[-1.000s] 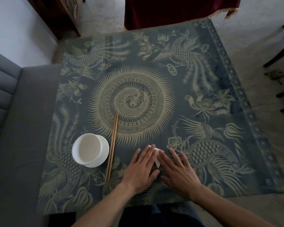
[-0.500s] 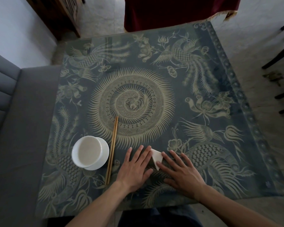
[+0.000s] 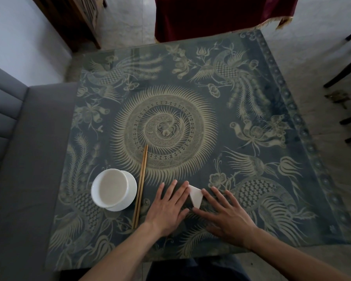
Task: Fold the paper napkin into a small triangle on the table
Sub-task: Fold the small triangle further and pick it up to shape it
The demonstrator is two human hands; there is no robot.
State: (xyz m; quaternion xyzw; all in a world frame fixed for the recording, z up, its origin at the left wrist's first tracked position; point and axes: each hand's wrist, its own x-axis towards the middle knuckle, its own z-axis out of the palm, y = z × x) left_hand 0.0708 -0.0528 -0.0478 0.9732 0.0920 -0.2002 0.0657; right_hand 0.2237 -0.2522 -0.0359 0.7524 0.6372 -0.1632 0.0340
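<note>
Resting flat, fingers straight: left hand (image 3: pixel 169 207), right hand (image 3: pixel 227 214) flank one folded paper napkin (image 3: pixel 196 196) | left of hands: two chopsticks (image 3: pixel 140 184), one bowl (image 3: pixel 109 187)

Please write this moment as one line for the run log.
napkin: small triangle, flat on table | left hand: flat beside | right hand: flat beside
</note>
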